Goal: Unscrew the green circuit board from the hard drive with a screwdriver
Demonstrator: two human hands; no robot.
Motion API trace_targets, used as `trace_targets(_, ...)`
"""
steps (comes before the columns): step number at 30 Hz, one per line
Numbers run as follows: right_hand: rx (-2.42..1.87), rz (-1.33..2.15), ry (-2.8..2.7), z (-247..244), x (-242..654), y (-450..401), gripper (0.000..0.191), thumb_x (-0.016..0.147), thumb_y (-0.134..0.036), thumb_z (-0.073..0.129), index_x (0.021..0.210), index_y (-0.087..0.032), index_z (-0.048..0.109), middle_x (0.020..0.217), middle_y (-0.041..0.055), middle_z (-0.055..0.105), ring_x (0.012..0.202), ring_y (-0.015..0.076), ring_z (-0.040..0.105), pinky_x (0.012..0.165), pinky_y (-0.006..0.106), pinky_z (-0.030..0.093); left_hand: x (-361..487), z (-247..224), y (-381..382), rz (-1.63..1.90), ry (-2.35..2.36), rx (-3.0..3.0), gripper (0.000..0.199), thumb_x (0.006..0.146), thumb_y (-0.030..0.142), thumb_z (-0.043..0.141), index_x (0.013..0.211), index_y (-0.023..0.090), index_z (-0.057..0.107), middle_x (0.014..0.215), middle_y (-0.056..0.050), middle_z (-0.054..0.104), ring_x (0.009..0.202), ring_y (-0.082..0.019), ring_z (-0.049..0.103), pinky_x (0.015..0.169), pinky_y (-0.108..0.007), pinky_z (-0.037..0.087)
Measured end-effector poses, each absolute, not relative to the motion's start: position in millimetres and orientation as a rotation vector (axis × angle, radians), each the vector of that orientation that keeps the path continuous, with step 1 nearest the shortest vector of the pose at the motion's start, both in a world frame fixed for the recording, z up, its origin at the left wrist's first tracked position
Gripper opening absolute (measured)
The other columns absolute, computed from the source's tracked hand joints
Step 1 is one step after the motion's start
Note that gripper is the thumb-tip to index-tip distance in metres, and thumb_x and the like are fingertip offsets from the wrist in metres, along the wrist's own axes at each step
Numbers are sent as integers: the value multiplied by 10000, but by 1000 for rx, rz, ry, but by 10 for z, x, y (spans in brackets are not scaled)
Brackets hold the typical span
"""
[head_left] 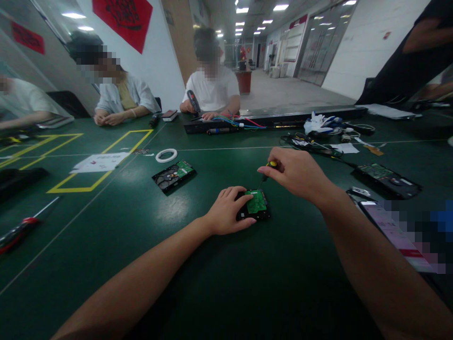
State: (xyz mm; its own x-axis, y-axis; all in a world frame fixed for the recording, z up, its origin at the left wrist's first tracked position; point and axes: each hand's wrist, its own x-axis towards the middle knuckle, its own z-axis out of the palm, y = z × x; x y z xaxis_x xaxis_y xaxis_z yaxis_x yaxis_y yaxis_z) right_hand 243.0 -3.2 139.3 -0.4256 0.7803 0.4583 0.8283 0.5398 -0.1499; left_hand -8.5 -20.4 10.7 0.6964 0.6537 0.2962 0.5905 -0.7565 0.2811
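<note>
A black hard drive (257, 203) lies on the green table with its green circuit board facing up. My left hand (228, 210) grips its left side, thumb along the near edge and fingers over the far edge and board. Closed round the yellow and black handle of a screwdriver (272, 165), my right hand (295, 172) is above the drive's far right side. The screwdriver points down, its thin shaft reaching the drive's far edge near the board. Whether the tip sits in a screw is too small to tell.
Another hard drive (174, 176) and a white tape ring (166, 155) lie left; a third drive (387, 180) and a phone (392, 231) lie right. A red-handled screwdriver (24, 229) is far left. Cables and gloves (320, 123) lie beyond, near a long black housing (276, 118). Co-workers sit opposite.
</note>
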Motion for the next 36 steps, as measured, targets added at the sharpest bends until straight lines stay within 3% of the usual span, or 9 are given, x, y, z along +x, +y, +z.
trace_targets(6,-1324,-162,-2299,1394,2427,-32,325,982,-495,715,837,-237,581,770,30,677,657,201,557,620,337,330,-88,108,-203,578,1010,2731,739,949,670,656,1549,261,514,1511,-169,491,1393,-395,483,1145,-600,428)
trace_targets(14,-1219,-19,-2325,1388,2433,-11,93,983,-306,705,1000,-219,680,965,67,749,812,232,659,739,354,449,-83,112,-207,573,1011,2731,745,948,666,661,1549,250,516,1507,-172,492,1399,-395,479,1149,-594,427)
trace_targets(25,-1091,131,-2387,1392,2438,-26,255,974,-161,577,1164,-220,737,1164,86,788,1039,268,725,945,407,516,-84,98,-207,594,1013,2723,749,939,671,669,1549,263,521,1509,-168,495,1395,-400,484,1151,-606,423)
trace_targets(30,-1078,76,-2378,1373,2441,-22,236,986,-193,578,1156,-198,742,1172,114,754,1054,279,701,943,413,518,-86,110,-214,596,1010,2726,746,945,667,665,1544,247,524,1503,-173,499,1392,-394,488,1156,-592,421)
trace_targets(36,-1118,-3,-2361,1354,2444,9,103,1012,-245,610,1023,-224,710,1036,99,711,989,281,664,913,426,507,-85,112,-210,599,1000,2726,754,945,677,659,1542,237,526,1503,-176,495,1394,-398,484,1163,-599,416)
